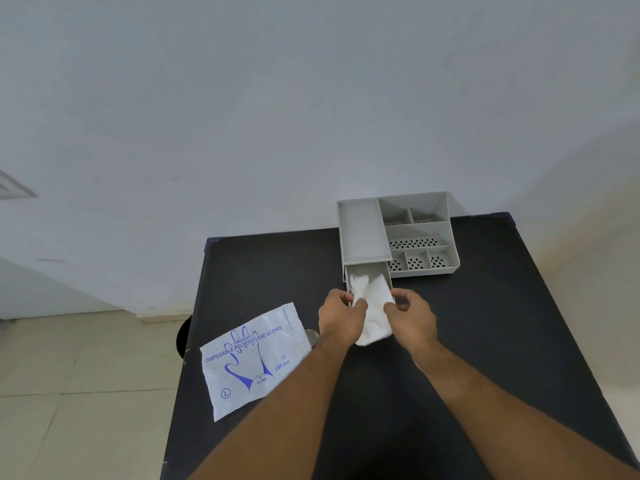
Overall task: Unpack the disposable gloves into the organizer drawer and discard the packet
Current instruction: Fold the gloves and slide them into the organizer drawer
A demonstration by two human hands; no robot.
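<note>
A grey organizer (398,230) stands at the back of the black table (485,341). Its drawer (367,271) is pulled out toward me. A stack of translucent white gloves (374,306) lies partly in the drawer, with its near end hanging over the drawer's front. My left hand (341,317) pinches the stack's left edge. On the right edge, my right hand (412,317) grips the same stack. The white glove packet (256,362), printed in blue, lies flat at the table's left edge, overhanging it slightly.
The organizer's top has several small compartments (419,244), some with perforated floors. A pale wall rises just behind the table. Tiled floor (86,393) shows to the left, and a dark round object (183,336) peeks out beside the table's left edge.
</note>
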